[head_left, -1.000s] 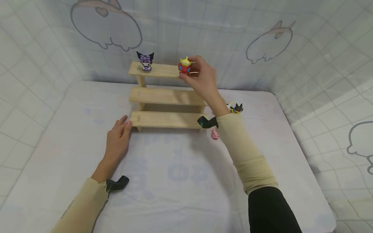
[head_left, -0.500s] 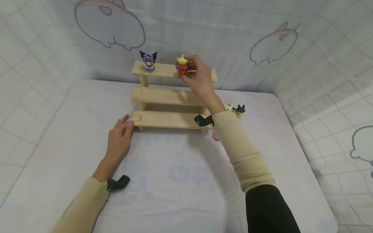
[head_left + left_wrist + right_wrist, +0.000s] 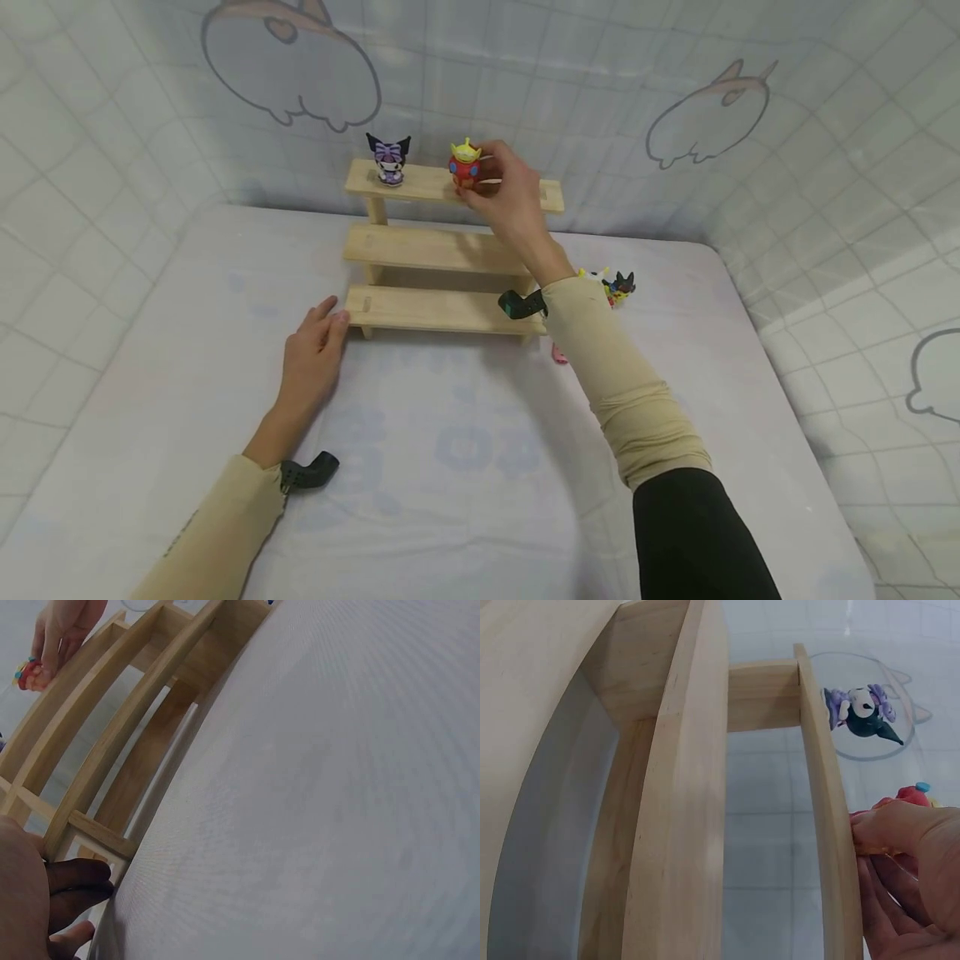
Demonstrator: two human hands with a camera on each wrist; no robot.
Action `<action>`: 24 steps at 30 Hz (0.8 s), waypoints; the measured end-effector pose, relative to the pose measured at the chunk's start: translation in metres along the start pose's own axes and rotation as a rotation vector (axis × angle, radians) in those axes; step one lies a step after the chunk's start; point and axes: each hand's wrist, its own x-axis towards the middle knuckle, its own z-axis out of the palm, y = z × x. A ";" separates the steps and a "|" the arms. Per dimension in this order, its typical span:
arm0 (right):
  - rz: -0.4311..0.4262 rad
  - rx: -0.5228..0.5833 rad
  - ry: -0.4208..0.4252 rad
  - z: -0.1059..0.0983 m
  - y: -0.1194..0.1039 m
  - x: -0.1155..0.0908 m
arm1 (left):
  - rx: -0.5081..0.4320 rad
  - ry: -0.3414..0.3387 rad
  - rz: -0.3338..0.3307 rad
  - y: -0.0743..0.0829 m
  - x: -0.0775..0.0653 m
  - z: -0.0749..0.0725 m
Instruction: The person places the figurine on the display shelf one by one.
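My right hand [image 3: 504,190] is pinching the red and green figure [image 3: 465,164] between thumb and fingers, and the figure is sitting on the top step of the wooden stand [image 3: 442,247], near its middle. My left hand [image 3: 312,358] is lying flat and relaxed on the table [image 3: 450,467], holding nothing, its fingertips touching the left end of the stand's bottom step, well apart from the figure. A purple and black figure [image 3: 389,158] is standing on the top step to the left, and a few small figures [image 3: 611,286] are lying on the table just beside my right sleeve.
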 end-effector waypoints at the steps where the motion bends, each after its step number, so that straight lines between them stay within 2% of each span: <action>1: 0.006 0.005 -0.001 0.000 0.001 0.000 | 0.003 0.001 0.000 0.000 0.000 0.000; 12: 0.027 0.050 -0.006 0.000 0.003 0.002 | 0.010 -0.003 -0.009 -0.001 -0.001 -0.003; 16: -0.003 0.084 0.072 -0.008 0.007 -0.011 | 0.016 -0.016 -0.006 0.001 -0.002 -0.003; 21: -0.053 0.115 0.224 -0.024 0.009 -0.039 | 0.018 -0.021 0.001 0.003 0.001 -0.002; 24: -0.073 0.143 0.271 -0.034 0.005 -0.058 | 0.015 -0.016 0.007 0.003 0.002 -0.004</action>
